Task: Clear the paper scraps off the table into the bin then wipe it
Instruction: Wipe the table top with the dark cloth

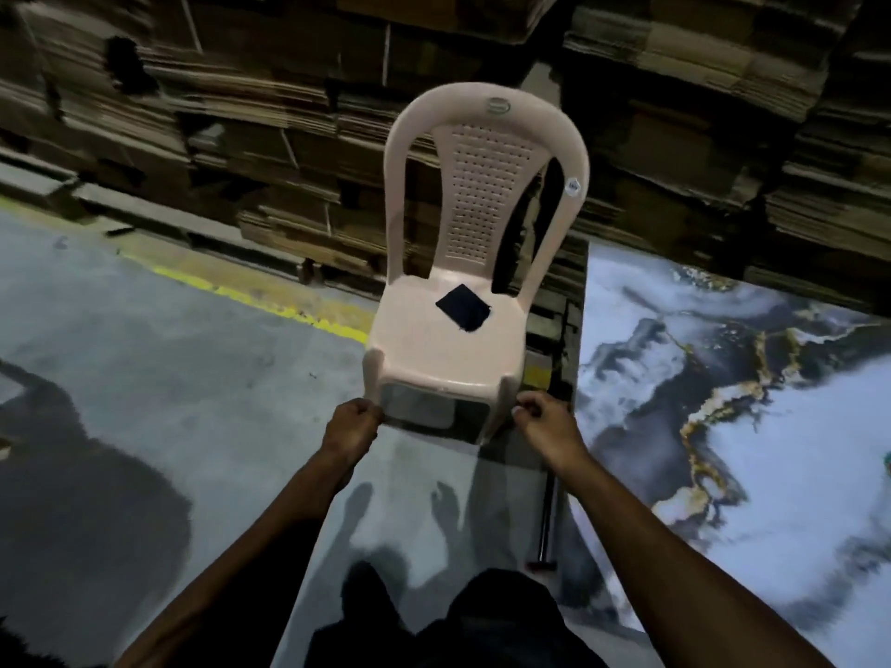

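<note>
- Two hands reach out in front of you: your left hand (354, 419) curls at the chair's front left leg, your right hand (542, 417) curls by the front right leg; whether either truly grips, you cannot tell.
- The pink plastic chair (448, 349) stands on the grey floor (168, 359) before stacked cardboard (241, 137).
- A dark folded cloth (463, 307) lies on its seat.
- The marble-patterned table (747, 402) sits right of the chair.

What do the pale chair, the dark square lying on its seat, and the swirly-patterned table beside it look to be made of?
The chair looks like moulded plastic: one pale pinkish piece, slightly glossy, with a perforated back. The dark square seems to be cloth, matte with a slightly frayed corner, though it is too small to be sure. The table has a glossy marble-look top with grey and gold veining; real stone or printed laminate cannot be told.
</note>
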The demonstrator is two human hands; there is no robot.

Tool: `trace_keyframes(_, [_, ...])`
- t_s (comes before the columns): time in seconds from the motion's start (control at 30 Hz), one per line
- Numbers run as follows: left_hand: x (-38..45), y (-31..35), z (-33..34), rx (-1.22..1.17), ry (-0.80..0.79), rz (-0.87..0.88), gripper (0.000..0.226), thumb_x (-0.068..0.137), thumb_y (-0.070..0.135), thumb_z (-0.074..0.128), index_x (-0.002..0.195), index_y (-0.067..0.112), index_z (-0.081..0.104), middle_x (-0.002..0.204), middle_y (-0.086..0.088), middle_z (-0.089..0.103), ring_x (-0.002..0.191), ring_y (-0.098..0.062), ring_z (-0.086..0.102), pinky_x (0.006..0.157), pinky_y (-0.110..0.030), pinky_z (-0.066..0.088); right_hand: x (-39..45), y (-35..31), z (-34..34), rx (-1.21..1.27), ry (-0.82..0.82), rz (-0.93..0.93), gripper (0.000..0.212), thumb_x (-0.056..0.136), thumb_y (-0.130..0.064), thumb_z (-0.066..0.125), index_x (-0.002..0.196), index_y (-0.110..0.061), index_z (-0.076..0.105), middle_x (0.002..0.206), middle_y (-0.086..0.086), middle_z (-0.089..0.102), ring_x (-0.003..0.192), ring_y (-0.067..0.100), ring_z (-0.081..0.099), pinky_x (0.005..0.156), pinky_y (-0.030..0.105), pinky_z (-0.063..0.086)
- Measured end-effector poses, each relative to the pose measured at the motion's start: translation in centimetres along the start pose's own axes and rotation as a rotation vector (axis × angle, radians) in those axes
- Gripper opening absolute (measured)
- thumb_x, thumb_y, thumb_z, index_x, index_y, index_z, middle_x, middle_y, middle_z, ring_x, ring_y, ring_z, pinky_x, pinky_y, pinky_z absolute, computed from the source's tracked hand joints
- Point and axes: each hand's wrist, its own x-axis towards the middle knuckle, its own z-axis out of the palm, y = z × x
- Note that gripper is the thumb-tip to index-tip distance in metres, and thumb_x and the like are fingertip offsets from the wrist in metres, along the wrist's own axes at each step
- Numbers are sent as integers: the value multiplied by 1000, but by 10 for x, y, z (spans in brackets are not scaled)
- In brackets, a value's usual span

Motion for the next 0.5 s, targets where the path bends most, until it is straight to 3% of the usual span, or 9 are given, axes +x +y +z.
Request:
trace_keyframes(0.17, [44, 30, -29, 39, -56, -1, 21, 72, 32, 50, 74, 15, 63, 84, -12, 66, 75, -27, 56, 69, -33, 42, 35, -25, 33, 20, 16, 115, 24, 91, -18, 60, 114, -14, 67, 124, 10, 65, 114, 29, 60, 95, 29, 44])
trace_keyframes(0.23, [68, 39, -34, 92, -85, -11, 29, 68, 37, 48, 76, 14, 64, 94, -14, 69, 84, -33, 61, 75, -35, 47, 55, -30, 43, 20, 5, 153, 27, 84, -31, 58, 106, -21, 68, 122, 8, 66, 114, 30, 60, 98, 31, 46])
trace_keyframes(0.3, [90, 48, -34, 132, -107, -14, 38, 67, 40, 48, 86, 12, 66, 104, -15, 70, 99, -37, 64, 84, -38, 50, 76, -35, 50, 27, -5, 187, 39, 76, -41, 52, 107, -24, 67, 120, 7, 65, 115, 29, 59, 98, 31, 46])
trace_keyframes(0.37, [111, 61, -33, 150, -120, -16, 50, 68, 42, 48, 103, 11, 67, 113, -13, 69, 108, -36, 62, 93, -40, 50, 97, -42, 54, 55, 17, 230, 38, 82, -32, 57, 115, -17, 66, 117, 6, 62, 113, 28, 58, 92, 26, 44])
trace_keyframes(0.4, [123, 69, -32, 157, -127, -18, 50, 69, 42, 48, 103, 10, 67, 114, -13, 69, 106, -34, 63, 93, -39, 49, 111, -44, 57, 86, 33, 254, 33, 86, -25, 60, 116, -14, 66, 115, 6, 60, 111, 28, 58, 87, 24, 42])
trace_keyframes(0.5, [154, 95, -23, 152, -135, -41, 31, 68, 39, 50, 77, 12, 63, 95, -13, 70, 81, -27, 60, 76, -32, 47, 160, -43, 69, 173, 32, 316, 25, 90, -12, 62, 115, -8, 64, 105, 7, 59, 95, 24, 58, 75, 21, 38])
